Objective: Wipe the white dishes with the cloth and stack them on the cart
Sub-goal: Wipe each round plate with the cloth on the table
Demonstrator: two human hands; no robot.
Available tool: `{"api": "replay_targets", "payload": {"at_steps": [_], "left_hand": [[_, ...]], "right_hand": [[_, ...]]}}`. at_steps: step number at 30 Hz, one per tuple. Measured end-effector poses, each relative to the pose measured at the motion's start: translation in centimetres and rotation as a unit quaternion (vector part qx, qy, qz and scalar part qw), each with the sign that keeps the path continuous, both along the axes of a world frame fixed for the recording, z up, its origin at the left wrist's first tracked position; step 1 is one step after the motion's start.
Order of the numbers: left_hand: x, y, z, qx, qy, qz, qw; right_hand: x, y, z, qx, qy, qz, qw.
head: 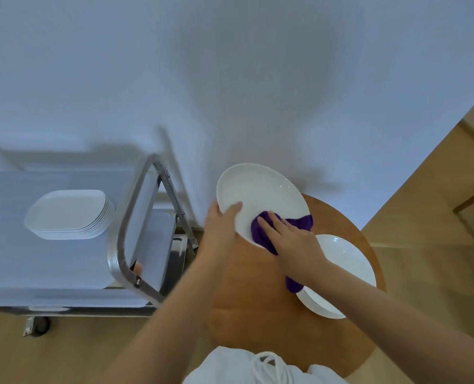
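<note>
Now, reading from the left of the frame, I see the cart (64, 261) with a finished stack of white dishes (68, 214) on its top shelf at centre left, well apart from my hands. Next comes my left hand (220, 225), just left of centre, gripping the lower left rim of the oval dish (258, 195), thumb curled over its face and the other fingers hidden behind. The dish is tilted up off the round wooden table (246, 300), its long axis running from upper left to lower right. My right hand (291, 239) presses the purple cloth (263, 231) flat on the dish's lower right part, fingers straight and slightly spread. Below right, another white dish (349, 261) waits on the table. I judge that the left hand, nearer the cart, should carry the wiped dish leftward.
</note>
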State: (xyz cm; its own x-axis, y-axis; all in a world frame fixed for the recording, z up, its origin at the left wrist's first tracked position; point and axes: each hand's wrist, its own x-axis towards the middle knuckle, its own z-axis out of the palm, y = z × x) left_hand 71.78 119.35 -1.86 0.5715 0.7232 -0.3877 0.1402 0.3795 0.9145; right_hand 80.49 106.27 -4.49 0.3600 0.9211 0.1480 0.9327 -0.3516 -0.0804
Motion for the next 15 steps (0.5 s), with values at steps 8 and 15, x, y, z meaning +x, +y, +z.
{"api": "replay_targets", "payload": {"at_steps": [8,15], "left_hand": [[1.3,-2.7,-1.7,0.045,-0.018,0.083,0.995],[-0.7,2.9,-1.2,0.061,0.025,-0.009,0.998]], "right_hand": [[-2.0,1.8,-0.4,0.051,0.092,-0.026,0.994],[1.9,-1.9,-0.9,-0.022,0.066,0.099,0.993]]}}
